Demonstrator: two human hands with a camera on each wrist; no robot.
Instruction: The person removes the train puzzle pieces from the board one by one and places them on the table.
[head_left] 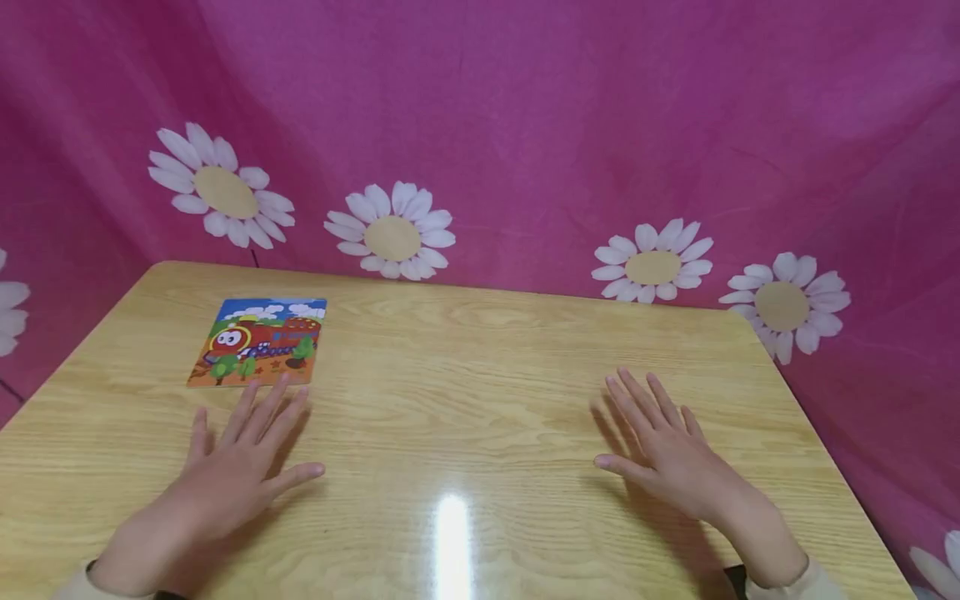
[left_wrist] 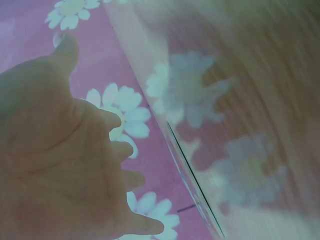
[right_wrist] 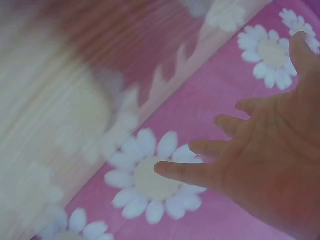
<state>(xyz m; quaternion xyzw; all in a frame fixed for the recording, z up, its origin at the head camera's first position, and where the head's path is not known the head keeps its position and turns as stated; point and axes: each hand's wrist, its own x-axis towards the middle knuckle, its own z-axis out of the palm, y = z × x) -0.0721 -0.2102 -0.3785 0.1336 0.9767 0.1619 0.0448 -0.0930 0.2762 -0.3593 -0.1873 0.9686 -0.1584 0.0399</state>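
Note:
A flat square picture card (head_left: 262, 342) with a cartoon red train lies on the wooden table at the left. Just in front of its near edge, my left hand (head_left: 232, 479) is spread palm down, fingertips overlapping that edge in the head view. The left wrist view shows the left palm (left_wrist: 60, 155) with nothing in it, and the card's thin edge (left_wrist: 195, 180) beyond the fingers. On the right side, my right hand (head_left: 678, 462) hovers palm down with its fingers apart, casting a shadow on the wood. Nothing lies in the right palm (right_wrist: 280, 155) either.
The wooden table (head_left: 465, 400) has a glossy top with a bright light reflection (head_left: 453, 546) near the front. A pink curtain (head_left: 495, 125) with large white daisies hangs along its back and sides, right at the table's edges.

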